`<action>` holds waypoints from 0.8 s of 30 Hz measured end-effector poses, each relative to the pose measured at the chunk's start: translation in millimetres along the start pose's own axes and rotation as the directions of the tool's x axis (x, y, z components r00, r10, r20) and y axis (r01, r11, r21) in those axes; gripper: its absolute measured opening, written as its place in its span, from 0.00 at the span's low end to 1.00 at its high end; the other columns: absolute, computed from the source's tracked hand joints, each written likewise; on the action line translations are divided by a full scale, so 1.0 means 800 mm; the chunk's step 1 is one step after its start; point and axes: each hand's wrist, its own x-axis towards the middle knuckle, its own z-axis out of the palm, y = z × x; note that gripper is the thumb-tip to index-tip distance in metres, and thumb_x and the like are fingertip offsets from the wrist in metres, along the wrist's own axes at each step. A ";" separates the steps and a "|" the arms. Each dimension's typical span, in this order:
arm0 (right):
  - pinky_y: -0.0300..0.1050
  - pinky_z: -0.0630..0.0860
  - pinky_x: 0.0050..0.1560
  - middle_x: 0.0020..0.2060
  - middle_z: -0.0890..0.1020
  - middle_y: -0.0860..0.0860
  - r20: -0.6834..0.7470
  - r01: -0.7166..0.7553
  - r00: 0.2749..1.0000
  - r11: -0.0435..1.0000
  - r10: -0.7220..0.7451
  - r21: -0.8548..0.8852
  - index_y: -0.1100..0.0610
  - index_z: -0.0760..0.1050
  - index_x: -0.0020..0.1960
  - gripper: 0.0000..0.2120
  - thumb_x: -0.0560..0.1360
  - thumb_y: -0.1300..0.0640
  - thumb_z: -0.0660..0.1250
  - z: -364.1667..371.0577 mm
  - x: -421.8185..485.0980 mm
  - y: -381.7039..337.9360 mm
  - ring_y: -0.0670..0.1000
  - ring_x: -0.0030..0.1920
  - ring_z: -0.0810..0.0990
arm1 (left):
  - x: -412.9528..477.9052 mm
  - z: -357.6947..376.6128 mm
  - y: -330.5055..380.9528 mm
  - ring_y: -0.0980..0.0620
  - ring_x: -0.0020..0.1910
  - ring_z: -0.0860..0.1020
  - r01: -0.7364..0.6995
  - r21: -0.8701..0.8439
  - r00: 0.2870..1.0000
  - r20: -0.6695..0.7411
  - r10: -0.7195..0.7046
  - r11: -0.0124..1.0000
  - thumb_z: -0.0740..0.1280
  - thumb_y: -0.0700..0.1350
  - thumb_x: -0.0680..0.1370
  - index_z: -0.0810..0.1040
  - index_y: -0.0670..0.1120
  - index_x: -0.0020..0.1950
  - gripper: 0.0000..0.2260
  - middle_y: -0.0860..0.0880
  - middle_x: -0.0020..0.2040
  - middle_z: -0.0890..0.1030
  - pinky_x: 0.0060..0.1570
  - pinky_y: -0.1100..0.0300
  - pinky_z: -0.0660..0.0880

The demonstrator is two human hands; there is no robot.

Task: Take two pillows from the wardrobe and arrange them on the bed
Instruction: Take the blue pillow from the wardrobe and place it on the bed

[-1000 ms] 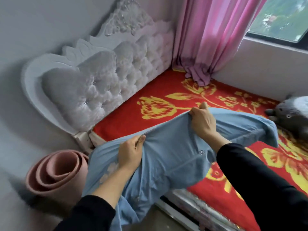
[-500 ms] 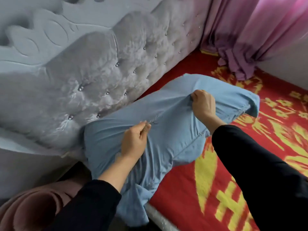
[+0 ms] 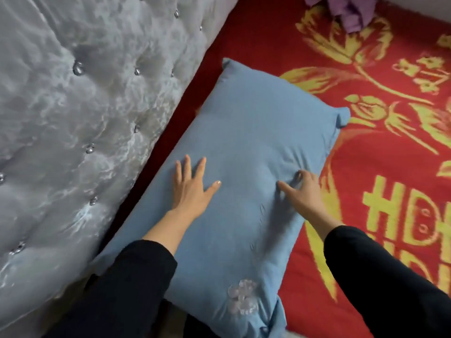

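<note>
A blue pillow (image 3: pixel 244 147) lay flat on the bed (image 3: pixel 380 181), on a red cover with big yellow flowers. It ran slanted, with one end near 6 o'clock and the other end pointing toward 1 o'clock. Its long left side sat just beside the soft grey headboard (image 3: pixel 80 113), which filled the picture from 8 to 11 o'clock.

The left hand (image 3: pixel 192 189) lay flat on the middle of the pillow. Its grip was open, with the fingers spread wide and pointing up toward 12 o'clock. It held nothing.

The right hand (image 3: pixel 305 191) was at about 4 o'clock from the middle, pressing on the pillow near its right edge. Its thumb stuck out to the left. Its fingers were bent down into the cloth, and the cloth wrinkled around them. I could not tell if that grip pinched the cloth or only pushed on it.

Both arms wore black sleeves (image 3: pixel 136 284). A pale flower patch (image 3: pixel 242 300) showed on the pillow near 6 o'clock. A bit of purple curtain (image 3: pixel 351 11) hung down onto the bed at 1 o'clock.
</note>
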 end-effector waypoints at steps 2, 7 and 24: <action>0.52 0.65 0.68 0.65 0.70 0.62 0.026 -0.170 0.985 0.979 0.168 0.112 0.63 0.64 0.66 0.38 0.66 0.44 0.74 0.015 -0.014 0.008 0.59 0.66 0.68 | 0.028 -0.011 -0.010 0.38 0.74 0.39 0.122 -0.014 0.992 0.041 -0.121 0.992 0.63 0.64 0.72 0.44 0.51 0.75 0.40 0.37 0.76 0.42 0.73 0.44 0.43; 0.45 0.56 0.71 0.74 0.61 0.56 0.120 -0.444 0.883 0.726 0.454 0.525 0.61 0.51 0.74 0.56 0.59 0.39 0.77 0.050 -0.033 0.017 0.53 0.73 0.61 | 0.069 -0.024 -0.025 0.35 0.74 0.44 0.322 0.003 0.936 0.152 -0.319 0.947 0.66 0.74 0.59 0.37 0.56 0.74 0.56 0.34 0.75 0.44 0.73 0.42 0.44; 0.51 0.81 0.50 0.53 0.83 0.49 -0.022 -0.149 0.936 0.452 0.351 0.880 0.52 0.71 0.60 0.35 0.56 0.57 0.81 -0.067 0.070 -0.085 0.49 0.48 0.83 | 0.178 -0.125 0.086 0.46 0.63 0.73 0.212 -0.589 0.970 0.029 -0.243 0.780 0.77 0.66 0.45 0.68 0.50 0.63 0.50 0.48 0.64 0.75 0.64 0.42 0.69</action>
